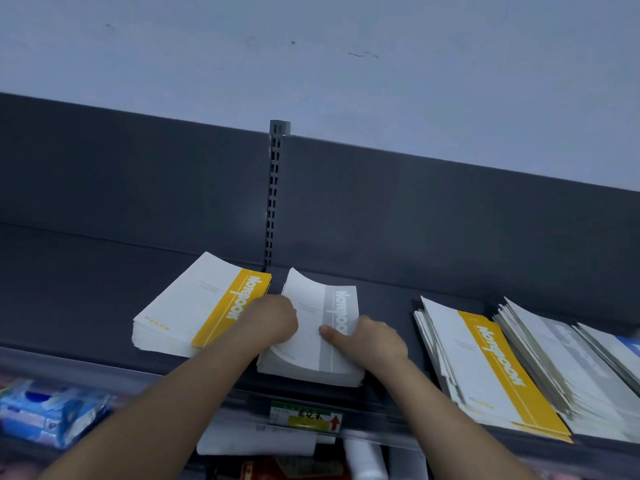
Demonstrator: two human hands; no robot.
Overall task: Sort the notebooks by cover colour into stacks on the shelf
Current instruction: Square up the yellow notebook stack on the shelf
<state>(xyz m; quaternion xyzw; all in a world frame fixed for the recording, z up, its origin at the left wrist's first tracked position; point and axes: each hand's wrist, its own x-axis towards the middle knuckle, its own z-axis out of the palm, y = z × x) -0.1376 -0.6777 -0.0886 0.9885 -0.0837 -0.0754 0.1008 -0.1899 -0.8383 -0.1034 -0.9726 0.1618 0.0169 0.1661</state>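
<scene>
Two bare forearms reach up from the bottom of the view onto a dark grey shelf (104, 289). The left hand (273, 318) is curled, its fingers tucked along the left edge of a stack of grey-striped notebooks (311, 341). The right hand (370, 339) rests on the right side of the same stack, thumb lying flat across the top cover and the other fingers wrapped around the right edge. The top cover curls upward at its far left corner.

Just left of the left hand sits a neat stack of yellow-striped notebooks (187, 313), apart from the grey stack by a narrow gap. To the right of the right hand, well apart, lies a loose fanned pile (491, 365) with a yellow-striped cover on top and grey-striped covers spreading further right.

Below the hands, a price label (304, 419) with a red arrow sits on the shelf's front edge. Lower left, a blue plastic packet (52, 414) lies blurred.
</scene>
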